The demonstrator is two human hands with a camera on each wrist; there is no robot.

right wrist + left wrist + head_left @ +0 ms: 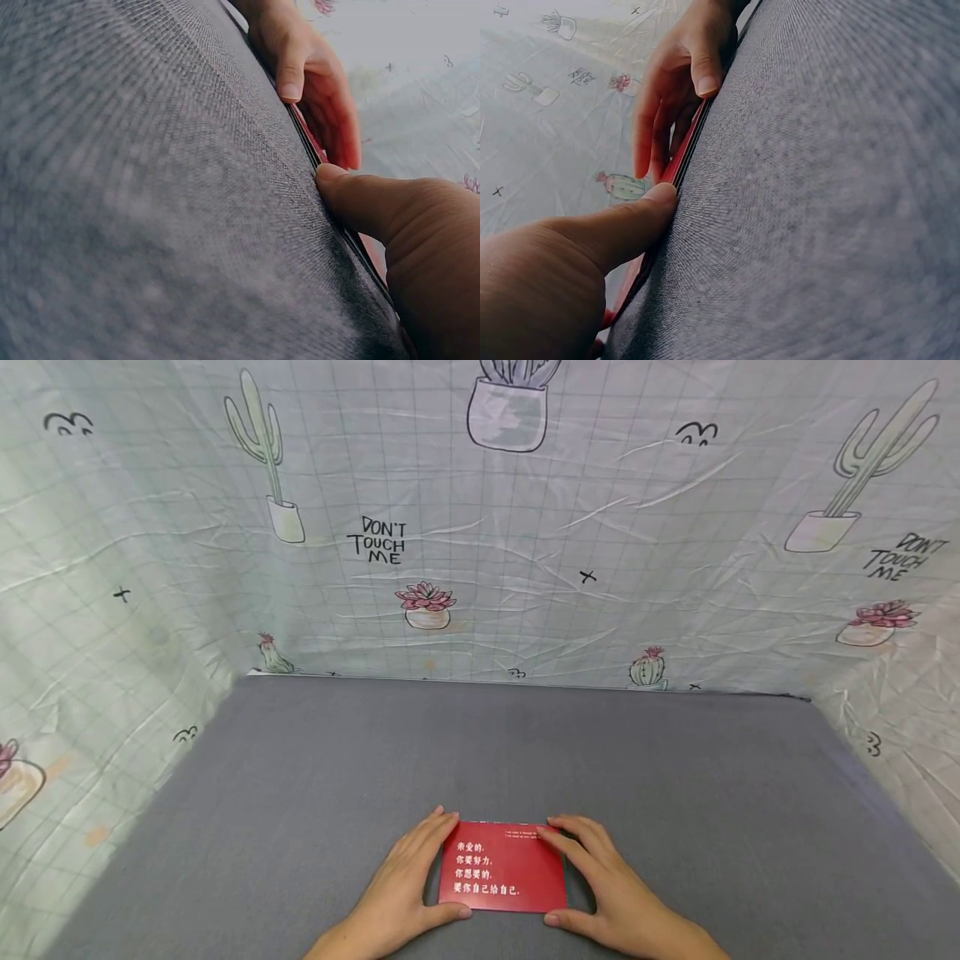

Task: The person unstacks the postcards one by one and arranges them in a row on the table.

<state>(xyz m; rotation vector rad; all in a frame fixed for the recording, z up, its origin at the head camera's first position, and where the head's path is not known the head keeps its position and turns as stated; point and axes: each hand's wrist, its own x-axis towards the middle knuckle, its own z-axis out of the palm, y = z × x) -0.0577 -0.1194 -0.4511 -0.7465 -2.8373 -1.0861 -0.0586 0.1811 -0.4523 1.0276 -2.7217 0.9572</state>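
The red card point(502, 867) lies flat on the grey table point(300, 793), close to the near edge, white print facing up. The left hand point(408, 881) frames its left side, fingers point(438, 827) fairly straight along the edge and thumb at the near corner; the right hand point(600, 885) mirrors it on the right, thumb tucked against the near edge. Neither hand has it clamped, the fingers only press at its edges. Risk here: the card sits flush on the cloth, so a thumb could skid off instead of catching under it, or uneven pressure from one side could twist or buckle it. Behind stands the cactus-print sheet point(525, 543).
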